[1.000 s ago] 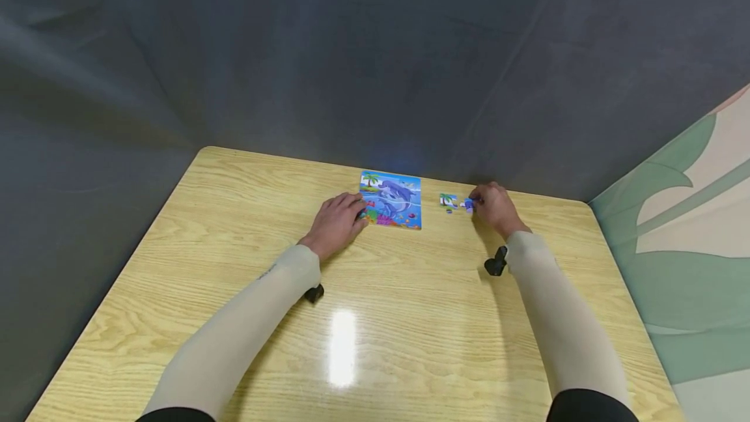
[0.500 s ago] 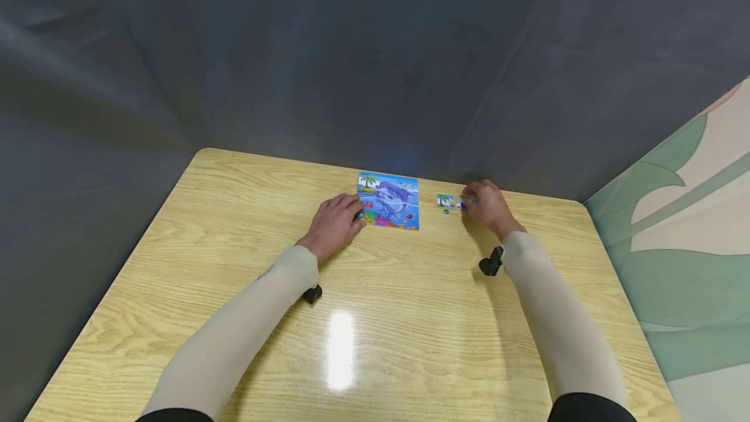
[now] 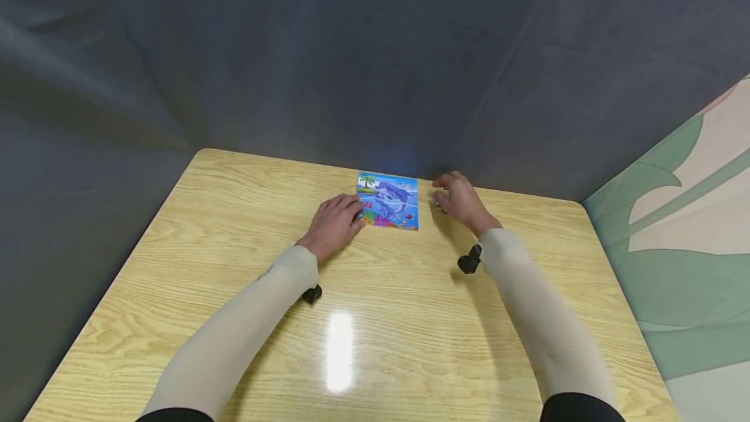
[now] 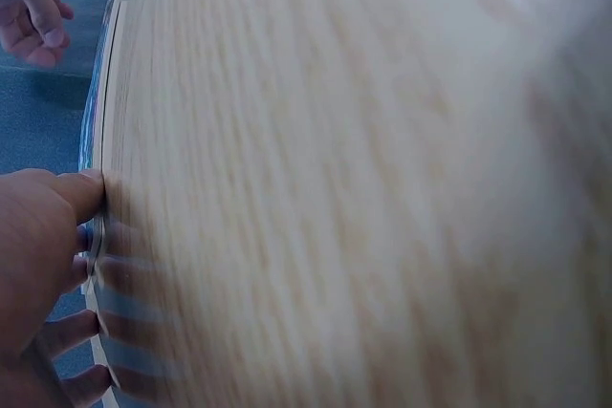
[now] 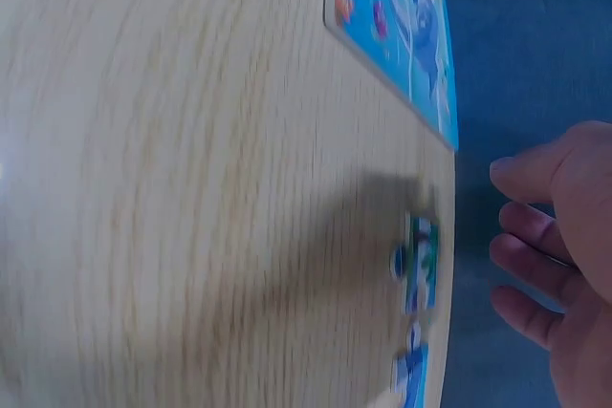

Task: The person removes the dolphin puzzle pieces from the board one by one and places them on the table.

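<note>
A square dolphin picture puzzle lies flat near the table's far edge. My left hand rests beside it, with fingertips touching its left side. To the puzzle's right, my right hand hovers with loosely bent fingers, holding nothing. In the right wrist view that hand is apart from a palm-tree puzzle piece. A blue puzzle piece lies close to it; I cannot tell whether the two are joined. Beside the palm-tree piece is a small round bit. In the head view my right hand mostly covers these pieces.
The pale wooden table ends at a dark grey cloth just behind the puzzle. A green and cream patterned panel stands along the right side. Each wrist carries a small black camera.
My right hand shifted the blue piece left toward the palm-tree piece, then let it go. It has since moved further left, above the pieces. The left hand stays at the puzzle's side.
</note>
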A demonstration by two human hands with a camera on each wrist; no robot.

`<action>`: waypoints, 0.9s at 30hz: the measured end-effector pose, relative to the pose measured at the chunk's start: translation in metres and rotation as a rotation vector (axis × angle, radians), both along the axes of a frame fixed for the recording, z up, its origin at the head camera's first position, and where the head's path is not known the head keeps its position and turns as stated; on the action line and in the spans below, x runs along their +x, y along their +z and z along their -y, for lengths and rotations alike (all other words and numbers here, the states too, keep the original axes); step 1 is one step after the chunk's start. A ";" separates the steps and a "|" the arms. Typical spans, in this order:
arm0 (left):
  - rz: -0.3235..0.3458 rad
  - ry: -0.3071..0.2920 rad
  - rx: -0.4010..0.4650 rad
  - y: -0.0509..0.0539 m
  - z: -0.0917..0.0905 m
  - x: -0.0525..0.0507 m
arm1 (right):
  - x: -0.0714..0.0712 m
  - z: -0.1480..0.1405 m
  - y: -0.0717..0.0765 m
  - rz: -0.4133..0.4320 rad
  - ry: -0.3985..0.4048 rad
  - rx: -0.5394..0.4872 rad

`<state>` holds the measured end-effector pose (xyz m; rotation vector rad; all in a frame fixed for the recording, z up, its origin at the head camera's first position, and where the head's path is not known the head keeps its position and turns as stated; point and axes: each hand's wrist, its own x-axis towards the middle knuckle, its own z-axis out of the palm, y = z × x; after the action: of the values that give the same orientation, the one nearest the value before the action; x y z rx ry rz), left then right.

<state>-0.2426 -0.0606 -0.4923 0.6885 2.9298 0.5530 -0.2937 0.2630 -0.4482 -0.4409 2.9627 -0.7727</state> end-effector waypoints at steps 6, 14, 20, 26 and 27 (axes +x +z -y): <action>-0.004 0.000 0.001 -0.001 0.001 0.000 | 0.000 0.017 -0.003 0.008 0.030 -0.026; -0.003 -0.003 -0.002 -0.001 0.001 -0.001 | -0.001 0.035 -0.008 0.003 0.054 -0.024; -0.001 -0.003 -0.006 -0.001 0.000 -0.001 | 0.001 0.050 -0.013 -0.002 0.078 0.037; -0.002 -0.003 -0.008 -0.001 0.000 -0.001 | 0.003 0.060 -0.014 0.015 0.065 0.095; -0.003 -0.003 -0.007 -0.001 0.000 -0.001 | 0.004 0.062 -0.013 0.017 0.059 0.104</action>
<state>-0.2433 -0.0608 -0.4935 0.6937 2.9313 0.5421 -0.2902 0.2014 -0.4615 -0.5096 2.9419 -0.6105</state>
